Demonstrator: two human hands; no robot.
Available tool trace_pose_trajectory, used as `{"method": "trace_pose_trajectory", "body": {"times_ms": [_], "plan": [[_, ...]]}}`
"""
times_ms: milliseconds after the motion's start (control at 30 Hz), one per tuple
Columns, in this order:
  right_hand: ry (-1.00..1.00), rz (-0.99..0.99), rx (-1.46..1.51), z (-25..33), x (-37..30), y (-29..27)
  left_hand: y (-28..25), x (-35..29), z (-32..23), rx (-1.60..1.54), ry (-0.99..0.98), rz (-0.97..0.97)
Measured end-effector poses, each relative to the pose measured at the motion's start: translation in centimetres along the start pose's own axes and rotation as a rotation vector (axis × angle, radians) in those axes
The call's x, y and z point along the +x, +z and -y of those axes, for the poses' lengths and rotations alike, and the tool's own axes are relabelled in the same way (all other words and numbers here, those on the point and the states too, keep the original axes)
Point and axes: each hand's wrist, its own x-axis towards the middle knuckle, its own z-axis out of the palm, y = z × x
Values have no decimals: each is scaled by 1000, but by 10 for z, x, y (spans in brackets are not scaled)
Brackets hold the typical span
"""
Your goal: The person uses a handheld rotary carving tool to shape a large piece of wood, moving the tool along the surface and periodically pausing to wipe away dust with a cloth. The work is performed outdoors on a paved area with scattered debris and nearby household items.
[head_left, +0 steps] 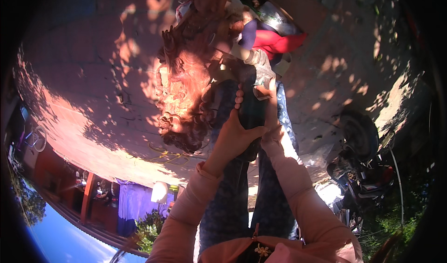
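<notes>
Paving (321,77) leaves room rightward; a brown carving (186,91) obstructs beyond the left hand (236,135).

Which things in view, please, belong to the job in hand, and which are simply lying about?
Job in hand:
dark object, in the left hand
right hand beside it, its grip unclear
perhaps the reddish-brown carving close by

Apparently just about:
yellow cord on the ground
motorcycle, right
bicycle wheel, far left

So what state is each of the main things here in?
Dark object: mostly shaded, kind unclear
Left hand: clasping the dark object
Right hand: grip unclear
Carved piece: partly sunlit
Yellow cord: loosely looped
Purple cloth: hanging
</notes>
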Motion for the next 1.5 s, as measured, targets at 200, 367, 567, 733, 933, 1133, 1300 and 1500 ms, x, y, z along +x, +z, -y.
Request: {"method": "trace_pose_trajectory", "body": {"times_ms": [200,367,567,733,933,1133,1300,1500], "plan": [[-88,111,-38,21,17,4,-7,24,-7,-69,-58,107],[-29,3,-59,1,-5,4,-7,6,10,-228,-3,136],[-124,-4,-40,7,-8,23,-15,11,-7,-219,24,169],[-221,79,-24,-2,3,34,-42,16,-32,-216,-70,303],[-123,33,45,-33,-2,26,-62,-6,-24,-199,11,334],[-228,64,-34,-31,-2,43,-72,-1,-38,-103,-15,349],[-369,44,6,-28,11,48,-85,26,-48,63,-49,467],[-317,78,106,-50,10,60,-102,14,-34,76,177,336]]}}
